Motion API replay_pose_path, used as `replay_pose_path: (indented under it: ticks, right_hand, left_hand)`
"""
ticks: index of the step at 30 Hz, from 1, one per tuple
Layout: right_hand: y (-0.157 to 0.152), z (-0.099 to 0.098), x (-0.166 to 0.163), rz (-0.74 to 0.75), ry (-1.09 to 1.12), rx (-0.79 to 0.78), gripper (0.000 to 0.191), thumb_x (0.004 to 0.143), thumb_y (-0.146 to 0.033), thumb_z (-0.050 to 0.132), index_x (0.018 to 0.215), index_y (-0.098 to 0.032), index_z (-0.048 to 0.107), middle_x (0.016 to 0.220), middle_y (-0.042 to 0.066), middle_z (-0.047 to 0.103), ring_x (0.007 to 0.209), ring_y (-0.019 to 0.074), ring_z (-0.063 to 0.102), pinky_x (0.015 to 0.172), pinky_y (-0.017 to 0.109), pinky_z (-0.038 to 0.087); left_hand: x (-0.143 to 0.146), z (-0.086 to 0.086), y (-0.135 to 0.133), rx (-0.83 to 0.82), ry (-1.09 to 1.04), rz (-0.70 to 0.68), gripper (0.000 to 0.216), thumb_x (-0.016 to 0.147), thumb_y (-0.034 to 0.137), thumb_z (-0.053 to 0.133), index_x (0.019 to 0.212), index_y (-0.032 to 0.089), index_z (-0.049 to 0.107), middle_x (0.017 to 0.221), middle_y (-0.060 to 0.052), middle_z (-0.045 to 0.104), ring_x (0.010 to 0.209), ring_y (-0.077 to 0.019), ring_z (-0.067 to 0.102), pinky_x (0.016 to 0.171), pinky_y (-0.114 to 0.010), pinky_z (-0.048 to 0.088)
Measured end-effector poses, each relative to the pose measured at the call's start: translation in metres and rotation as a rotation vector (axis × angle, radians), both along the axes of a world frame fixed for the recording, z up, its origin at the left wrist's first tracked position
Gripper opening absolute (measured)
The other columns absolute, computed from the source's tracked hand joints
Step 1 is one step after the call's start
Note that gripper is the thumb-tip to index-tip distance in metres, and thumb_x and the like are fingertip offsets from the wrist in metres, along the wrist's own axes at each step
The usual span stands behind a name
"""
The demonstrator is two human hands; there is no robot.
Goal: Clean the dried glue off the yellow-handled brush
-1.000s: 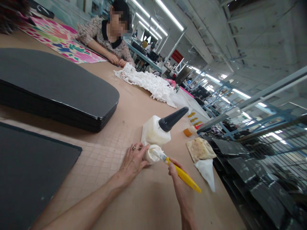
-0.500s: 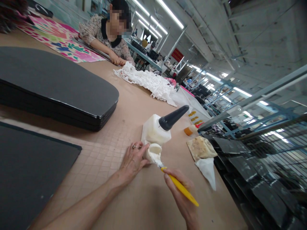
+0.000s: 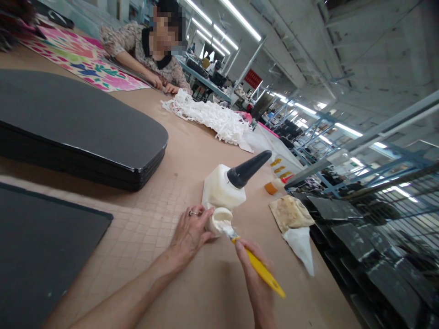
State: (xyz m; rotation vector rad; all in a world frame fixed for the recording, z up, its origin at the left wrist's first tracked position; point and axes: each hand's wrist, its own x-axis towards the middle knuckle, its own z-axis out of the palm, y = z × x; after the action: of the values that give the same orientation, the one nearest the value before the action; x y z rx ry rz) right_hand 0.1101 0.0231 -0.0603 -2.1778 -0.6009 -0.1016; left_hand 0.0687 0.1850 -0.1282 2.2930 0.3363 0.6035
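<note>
My left hand [image 3: 194,230] is closed around the side of a small white cup [image 3: 221,214] standing on the brown table. In my right hand [image 3: 255,269] is a brush with a yellow handle [image 3: 265,274]. Its pale tip [image 3: 227,229] rests in the cup's mouth, among white paste; the bristles are partly hidden. Right behind the cup stands a square white plastic bottle [image 3: 221,187] with a long black cone nozzle [image 3: 249,169].
Stacked black panels [image 3: 82,123] and a dark sheet [image 3: 44,256] lie at left. White strips [image 3: 212,119] are heaped ahead, near a co-worker [image 3: 151,50] with patterned fabric [image 3: 82,59]. A stained pad [image 3: 291,212] and small orange bottle [image 3: 274,186] lie right, beside dark racks [image 3: 370,256].
The brush and my right hand have shifted very slightly, with the tip still in the cup. The co-worker's hands have moved a little apart. The view has tilted slightly.
</note>
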Motion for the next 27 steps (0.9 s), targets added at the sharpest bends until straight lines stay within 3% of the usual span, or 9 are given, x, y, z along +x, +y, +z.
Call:
replay_pose_path:
  ticks: [6,10,12,16,19,24,27]
  right_hand:
    - [-0.015,0.003,-0.015,-0.065,0.031,-0.014,0.028,0.072,-0.044,0.058,0.075,-0.018,0.067,0.08,0.006,0.066,0.076,0.0191,0.061,0.07,0.027,0.049]
    - [-0.011,0.007,-0.021,-0.22,-0.018,0.028,0.033,0.072,-0.044,0.058,0.093,-0.018,0.065,0.093,0.007,0.066,0.086,0.0201,0.061,0.077,0.028,0.048]
    - [-0.005,0.004,-0.017,-0.171,-0.106,0.02,0.032,0.073,-0.04,0.058,0.096,-0.018,0.064,0.093,0.008,0.066,0.084,0.0195,0.061,0.074,0.028,0.05]
    - [0.0,-0.008,-0.004,0.123,-0.34,-0.029,0.018,0.076,-0.027,0.056,0.087,-0.018,0.066,0.08,0.006,0.064,0.068,0.0139,0.062,0.063,0.022,0.051]
    - [-0.001,-0.013,-0.001,0.205,-0.416,-0.117,0.017,0.078,-0.021,0.054,0.091,-0.018,0.066,0.077,0.004,0.062,0.063,0.0104,0.061,0.059,0.018,0.05]
    - [-0.007,-0.007,-0.011,0.218,-0.449,-0.192,0.016,0.077,-0.021,0.055,0.086,-0.02,0.067,0.072,0.003,0.063,0.061,0.0097,0.061,0.057,0.015,0.048]
    - [-0.008,-0.001,-0.017,0.093,-0.352,-0.122,0.014,0.075,-0.027,0.057,0.081,-0.02,0.068,0.074,0.004,0.064,0.065,0.0119,0.062,0.058,0.017,0.048]
  left_hand:
    - [0.0,-0.001,0.0,0.004,0.005,0.003,0.064,0.063,0.02,0.075,0.119,0.027,0.044,0.113,-0.005,0.046,0.105,-0.023,0.042,0.091,-0.037,0.038]
    - [-0.001,0.0,0.0,0.022,0.007,0.002,0.062,0.065,0.022,0.073,0.12,0.025,0.044,0.114,-0.006,0.046,0.105,-0.0233,0.042,0.092,-0.037,0.038]
    - [-0.001,0.0,0.0,0.019,0.001,0.004,0.062,0.065,0.022,0.073,0.12,0.025,0.044,0.114,-0.006,0.046,0.105,-0.0234,0.042,0.091,-0.037,0.038]
    - [0.001,-0.002,0.0,0.0,-0.011,0.007,0.063,0.063,0.018,0.074,0.118,0.027,0.045,0.112,-0.005,0.046,0.105,-0.0229,0.043,0.09,-0.038,0.039]
    - [0.001,-0.001,0.0,0.004,-0.017,0.005,0.061,0.064,0.019,0.073,0.118,0.027,0.045,0.111,-0.005,0.047,0.104,-0.023,0.043,0.09,-0.038,0.039]
    - [0.0,0.001,0.001,0.013,0.009,0.007,0.062,0.065,0.019,0.073,0.119,0.026,0.044,0.112,-0.006,0.047,0.103,-0.023,0.044,0.09,-0.038,0.039]
    - [0.0,-0.001,0.0,0.023,0.004,0.001,0.064,0.064,0.019,0.074,0.12,0.026,0.043,0.114,-0.006,0.046,0.105,-0.0231,0.043,0.091,-0.038,0.039]
